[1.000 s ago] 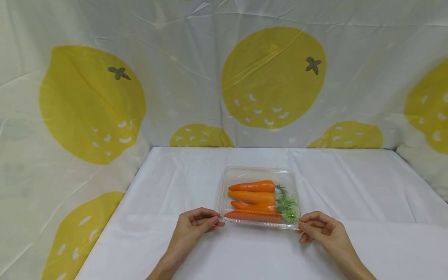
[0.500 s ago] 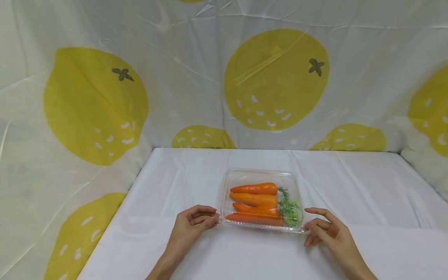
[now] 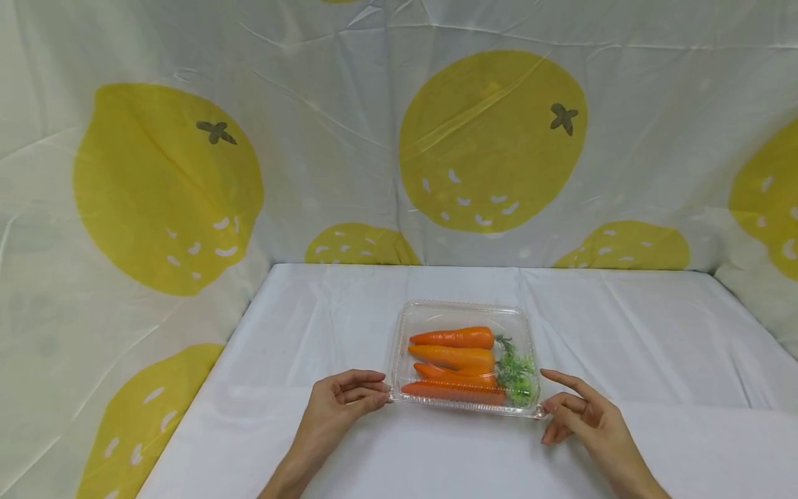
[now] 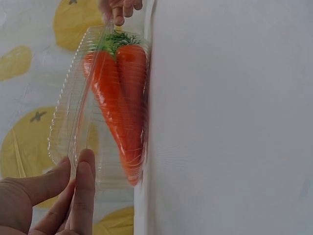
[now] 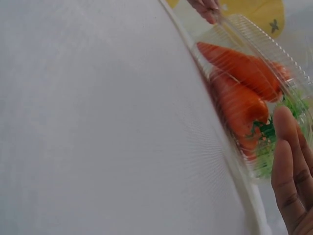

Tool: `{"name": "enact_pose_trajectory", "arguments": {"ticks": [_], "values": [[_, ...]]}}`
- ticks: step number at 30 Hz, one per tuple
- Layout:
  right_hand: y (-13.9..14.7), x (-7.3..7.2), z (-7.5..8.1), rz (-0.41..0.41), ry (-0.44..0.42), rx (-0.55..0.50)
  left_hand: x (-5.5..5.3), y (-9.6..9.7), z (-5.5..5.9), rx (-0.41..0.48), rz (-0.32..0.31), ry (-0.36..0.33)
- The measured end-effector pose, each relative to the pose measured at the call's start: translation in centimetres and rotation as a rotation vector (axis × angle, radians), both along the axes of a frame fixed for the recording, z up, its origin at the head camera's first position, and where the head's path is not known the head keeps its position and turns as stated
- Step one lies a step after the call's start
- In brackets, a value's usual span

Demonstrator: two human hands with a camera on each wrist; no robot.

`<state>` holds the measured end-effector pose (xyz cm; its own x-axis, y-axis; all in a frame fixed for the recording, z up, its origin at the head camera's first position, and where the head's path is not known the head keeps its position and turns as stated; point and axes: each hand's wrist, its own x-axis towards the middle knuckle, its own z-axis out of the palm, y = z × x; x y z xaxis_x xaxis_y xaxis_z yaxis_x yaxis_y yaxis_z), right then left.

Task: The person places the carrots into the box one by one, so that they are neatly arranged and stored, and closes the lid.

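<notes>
A clear plastic clamshell box (image 3: 464,312) stands on the table with its lid over several orange carrots (image 3: 451,357). The carrots lie side by side, tips to the left and leafy green tops (image 3: 516,375) to the right. At the box's front left corner my left hand (image 3: 343,405) pinches the rim between thumb and fingers. My right hand (image 3: 582,419) pinches the front right corner tab, its index finger stretched out apart from the box. In the left wrist view, the thumb (image 4: 49,183) meets the fingers at the rim seam. The right thumb is out of sight in the right wrist view.
White cloth (image 3: 654,333) covers the table, with a fold line running across it. Behind and to the left hangs a pale curtain (image 3: 330,138) printed with large yellow lemons. The table's back edge lies beyond the box.
The right index finger has lifted from the box's corner and straightened, and the right hand has shifted slightly right. The left hand keeps its grip on the left corner.
</notes>
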<state>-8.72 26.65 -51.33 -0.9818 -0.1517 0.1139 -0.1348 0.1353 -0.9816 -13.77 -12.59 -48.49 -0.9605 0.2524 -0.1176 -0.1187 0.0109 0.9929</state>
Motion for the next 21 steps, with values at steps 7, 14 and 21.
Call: {"name": "enact_pose_trajectory", "arguments": {"ticks": [7,14,21], "values": [[-0.15,-0.08,-0.14,0.021,0.007,-0.020,0.01,-0.48,-0.21,0.048,-0.036,-0.007],[-0.06,-0.13,-0.12,0.056,0.025,-0.046,-0.24,-0.53,-0.36,0.100,-0.063,-0.025],[0.17,-0.13,-0.19,0.074,0.030,-0.056,-0.27,-0.07,-0.46,0.066,-0.034,-0.023]]}}
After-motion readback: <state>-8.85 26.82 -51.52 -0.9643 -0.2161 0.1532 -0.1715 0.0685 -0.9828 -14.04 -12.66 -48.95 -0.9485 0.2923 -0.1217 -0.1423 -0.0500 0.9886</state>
